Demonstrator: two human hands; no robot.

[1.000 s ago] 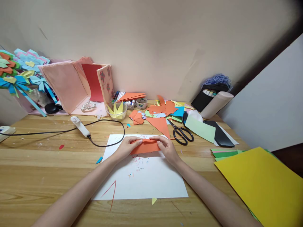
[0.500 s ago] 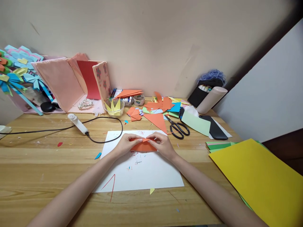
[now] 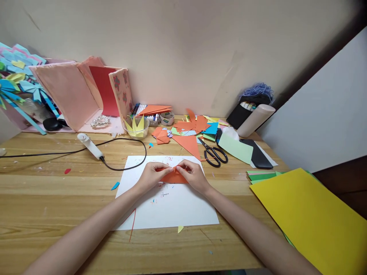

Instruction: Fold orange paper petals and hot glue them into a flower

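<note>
Fingers of L hand [image 3: 151,177] & R hand [image 3: 196,178] pinch the orange paper [image 3: 174,178] at its top edge, thumbs & index tips close tog. near its mid; other fingers curled, partly hidden. Paper's at ctr of frame, over upper part of white sheet [image 3: 172,208], w/ a small fold sticking up btwn the thumbs. Sheet lies on wood table [image 3: 71,202]; blue scrap [image 3: 115,186] just L of it, yellow scrap [image 3: 180,229] just below its bottom edge.

Above & R of R hand: scissors [image 3: 212,154], blades pointing upper L, by an orange triangle [image 3: 188,146]. Upper ctr: tape roll [image 3: 166,119], bowl [image 3: 146,128] w/ yellow cutout. Ctr L: white device [image 3: 90,146] w/ blk cable [image 3: 145,152] looping twd the sheet. Upper L: pink box [image 3: 63,91]. R side: dark phone [image 3: 259,154]; lower R: big yellow sheet [image 3: 309,214].
</note>
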